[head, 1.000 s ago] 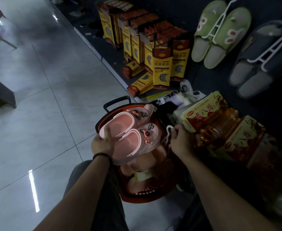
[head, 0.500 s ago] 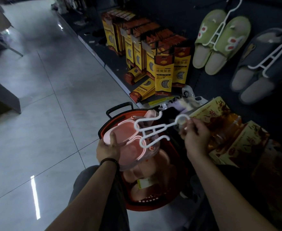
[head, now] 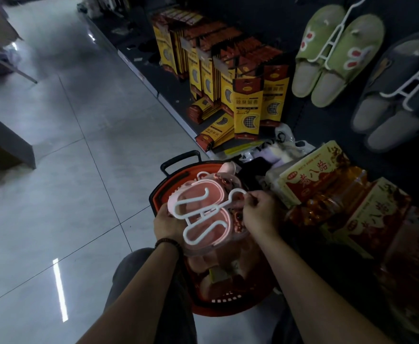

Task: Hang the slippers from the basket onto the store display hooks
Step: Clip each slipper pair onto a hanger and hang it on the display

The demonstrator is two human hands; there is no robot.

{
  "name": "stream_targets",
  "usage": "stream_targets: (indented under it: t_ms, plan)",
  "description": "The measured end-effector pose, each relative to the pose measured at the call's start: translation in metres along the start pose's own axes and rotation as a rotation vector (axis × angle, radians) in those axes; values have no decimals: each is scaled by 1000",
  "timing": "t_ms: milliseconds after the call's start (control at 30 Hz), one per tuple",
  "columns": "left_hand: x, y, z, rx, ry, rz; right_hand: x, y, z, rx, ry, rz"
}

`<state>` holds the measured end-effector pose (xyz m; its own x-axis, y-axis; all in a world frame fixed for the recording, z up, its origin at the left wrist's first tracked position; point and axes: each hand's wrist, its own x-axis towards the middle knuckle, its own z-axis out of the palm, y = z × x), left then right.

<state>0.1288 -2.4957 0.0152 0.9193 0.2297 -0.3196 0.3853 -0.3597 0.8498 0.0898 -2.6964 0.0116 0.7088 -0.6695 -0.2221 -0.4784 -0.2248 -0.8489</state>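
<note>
Head view: white plastic hanger (head: 203, 214) now laid flat across the soles of the pink slippers (head: 204, 219), no longer lifted clear of them as half a second ago, and not in sight at all a second ago. Left hand (head: 167, 223) cupped under the near edge of the pair, grip clamped on the slippers and holding them above the orange basket (head: 230, 307). Right hand (head: 259, 211) brought in from the right, fingertips (head: 250, 197) pinched shut on the hanger just below its top loop. Both curved prongs resting over the two soles, one per slipper; whether either prong has caught under a strap cannot be told from this angle.

Meaning for the task, as a judgement: step in hand is mating hanger to pair, not yet hanging. Pair out of the basket but not yet on any hook. More pink footwear lying deeper in the basket, so early in the job.

Display wall up at the right: green slippers (head: 335, 53) and grey slippers (head: 397, 93), each pair on a white hanger of the same sort. Yellow-and-red packets (head: 248, 105) standing along the shelf edge left of them, boxed goods (head: 310, 177) just beside the right hand. Basket on the tiled floor (head: 67, 170), at the foot of the shelf.

Next move likely needs the prongs seated firmly, else the pair may slide off when lifted by the loop.
</note>
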Motion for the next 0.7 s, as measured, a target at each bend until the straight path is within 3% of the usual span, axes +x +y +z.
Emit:
stream_targets:
  t_ms: [267, 500, 700]
  plan:
    - [-3, 1, 5, -128, -69, 81, 0, -3, 1, -21, 67, 80]
    - [0, 4, 5, -129, 98, -26, 9, -2, -10, -99, 85, 91]
    - [8, -1, 9, 38, 132, 5, 13, 1, -8, -86, 67, 118]
